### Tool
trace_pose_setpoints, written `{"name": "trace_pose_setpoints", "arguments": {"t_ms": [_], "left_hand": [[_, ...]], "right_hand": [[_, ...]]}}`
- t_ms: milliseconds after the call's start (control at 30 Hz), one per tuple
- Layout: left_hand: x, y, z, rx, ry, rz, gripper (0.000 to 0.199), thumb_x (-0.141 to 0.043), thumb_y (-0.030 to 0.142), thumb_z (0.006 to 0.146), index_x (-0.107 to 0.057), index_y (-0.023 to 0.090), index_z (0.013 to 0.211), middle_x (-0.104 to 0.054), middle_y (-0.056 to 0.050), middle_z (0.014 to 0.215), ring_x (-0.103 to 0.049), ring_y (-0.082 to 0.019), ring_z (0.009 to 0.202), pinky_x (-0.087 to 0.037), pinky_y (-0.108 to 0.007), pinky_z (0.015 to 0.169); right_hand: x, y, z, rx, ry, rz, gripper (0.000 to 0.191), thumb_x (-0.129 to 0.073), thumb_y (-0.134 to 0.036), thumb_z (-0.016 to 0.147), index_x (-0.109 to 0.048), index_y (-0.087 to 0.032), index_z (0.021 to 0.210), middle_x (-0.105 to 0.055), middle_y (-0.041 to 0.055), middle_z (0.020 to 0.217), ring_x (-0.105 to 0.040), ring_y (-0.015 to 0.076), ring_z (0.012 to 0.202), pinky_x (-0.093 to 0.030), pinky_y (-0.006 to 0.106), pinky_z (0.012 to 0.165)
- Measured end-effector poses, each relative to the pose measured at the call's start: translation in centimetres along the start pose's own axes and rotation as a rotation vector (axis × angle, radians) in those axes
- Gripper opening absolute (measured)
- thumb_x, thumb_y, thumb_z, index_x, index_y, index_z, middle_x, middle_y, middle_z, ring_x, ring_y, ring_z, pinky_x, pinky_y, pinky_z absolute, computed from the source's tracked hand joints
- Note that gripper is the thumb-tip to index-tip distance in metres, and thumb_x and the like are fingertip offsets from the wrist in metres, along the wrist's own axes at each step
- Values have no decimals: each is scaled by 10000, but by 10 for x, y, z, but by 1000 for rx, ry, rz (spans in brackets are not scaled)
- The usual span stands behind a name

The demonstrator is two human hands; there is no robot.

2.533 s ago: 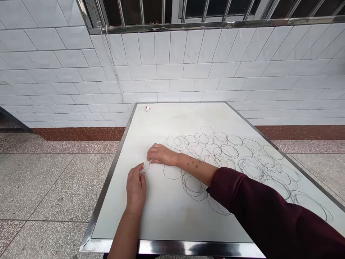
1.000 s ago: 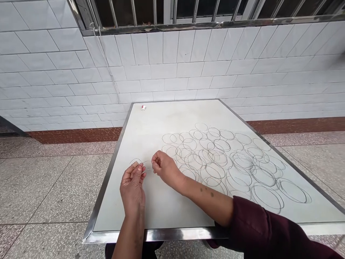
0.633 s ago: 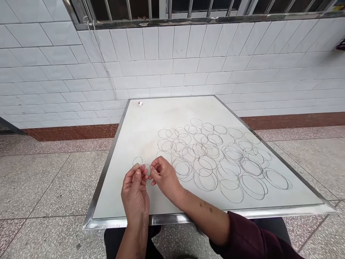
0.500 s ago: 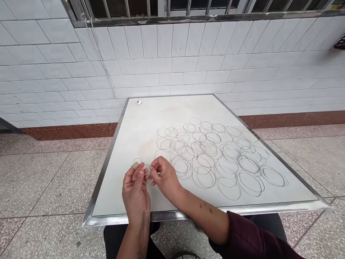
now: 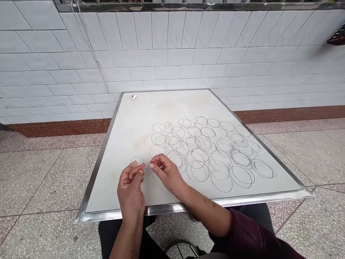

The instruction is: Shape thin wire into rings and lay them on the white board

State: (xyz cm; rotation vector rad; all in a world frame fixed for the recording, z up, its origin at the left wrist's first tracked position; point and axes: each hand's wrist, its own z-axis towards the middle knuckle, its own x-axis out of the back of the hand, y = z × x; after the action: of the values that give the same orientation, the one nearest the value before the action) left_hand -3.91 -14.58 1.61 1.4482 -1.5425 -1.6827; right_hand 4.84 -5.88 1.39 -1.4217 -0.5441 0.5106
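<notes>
My left hand is closed in a pinch over the near left part of the table. Between its thumb and fingers is a thin wire ring, whose loop rises above the fingertips. A tan strip is wrapped round one of that hand's fingers. Just right of it, my right hand has thumb and forefinger drawn together, apart from the left. Whatever lies in this pinch is too fine to make out. Many similar thin wire rings lie flat and overlapping on the table, right of and beyond my right hand.
The white table has a metal edge and stands near a tiled wall. A small red-and-white item sits at its far left corner. White cords hang down the wall. Below the near edge shows a round metal frame.
My hands have moved slightly apart; the right fingers have come away from the left fingertips. The view has tilted downward, showing less of the window bars.
</notes>
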Motion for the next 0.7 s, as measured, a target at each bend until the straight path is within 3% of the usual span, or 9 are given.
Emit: {"name": "trace_pose_setpoints", "arguments": {"t_ms": [167,300,567,700], "left_hand": [[-1,-1,-8,10,-55,85,349,-810,238,661,-705,183,990,-759,-56,906,-646,-161,813,-463,-294,757],[-2,-5,-10,11,-89,143,338,-796,242,680,-705,191,1001,-759,-57,932,-666,-180,878,-483,-310,803],[-2,-10,-9,11,-116,143,359,-814,300,699,-714,188,1025,-739,-43,895,-660,-169,833,-505,-277,702],[-2,-11,-9,21,-113,125,369,-829,292,699,-710,181,1030,-733,-25,854,-670,-156,783,-535,-301,746]], "right_hand": [[7,-8,6,-103,-61,198,183,-673,-390,825,-629,-240,921,-609,-18,816,-561,131,705,-460,270,629],[8,-8,6,-105,-91,253,170,-679,-380,829,-635,-232,900,-597,-35,744,-565,122,676,-470,267,634],[9,-9,6,-145,-87,298,159,-700,-348,798,-613,-215,813,-625,-43,706,-561,107,617,-452,253,606],[9,-6,6,-185,-113,367,163,-716,-338,798,-619,-209,819,-619,-55,679,-562,91,593,-432,240,608]]}}
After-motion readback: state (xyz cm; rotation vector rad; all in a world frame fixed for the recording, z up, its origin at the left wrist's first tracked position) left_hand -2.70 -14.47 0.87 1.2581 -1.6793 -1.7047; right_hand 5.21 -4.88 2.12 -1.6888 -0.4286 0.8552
